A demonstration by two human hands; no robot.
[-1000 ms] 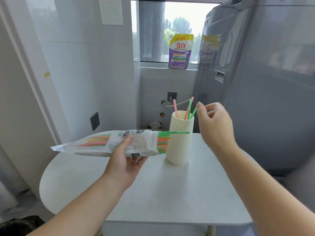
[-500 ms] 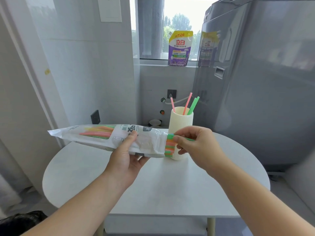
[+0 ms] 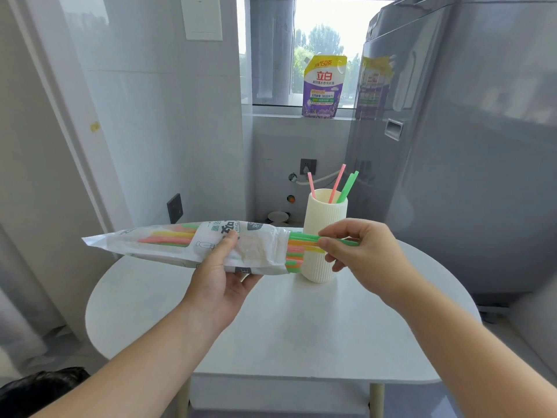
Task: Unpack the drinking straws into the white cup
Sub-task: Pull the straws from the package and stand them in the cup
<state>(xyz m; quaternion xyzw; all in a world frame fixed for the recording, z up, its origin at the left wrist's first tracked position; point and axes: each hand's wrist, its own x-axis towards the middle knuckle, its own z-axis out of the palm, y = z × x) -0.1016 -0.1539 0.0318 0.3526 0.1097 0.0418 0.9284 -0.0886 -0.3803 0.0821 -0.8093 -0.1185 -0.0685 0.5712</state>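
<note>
My left hand (image 3: 221, 276) holds a plastic straw packet (image 3: 168, 242) level above the table, its open mouth facing right. Pink, yellow, orange and green straws show through the wrapper and poke out of the mouth (image 3: 294, 254). My right hand (image 3: 358, 254) pinches a green straw (image 3: 304, 237) that is partly drawn out of the packet, in front of the ribbed white cup (image 3: 324, 220). The cup stands upright on the table with pink straws (image 3: 337, 184) and green straws (image 3: 348, 187) leaning inside it.
The round white table (image 3: 283, 324) stands against a tiled wall corner. A grey washing machine (image 3: 470, 152) rises at the right, close behind the cup. A purple detergent pouch (image 3: 323, 86) sits on the window sill. A dark bag (image 3: 39, 387) lies at the lower left.
My right hand left the cup's rim, came down to the packet's mouth and pinched a green straw, which now sticks out further to the right. One more green straw stands in the cup.
</note>
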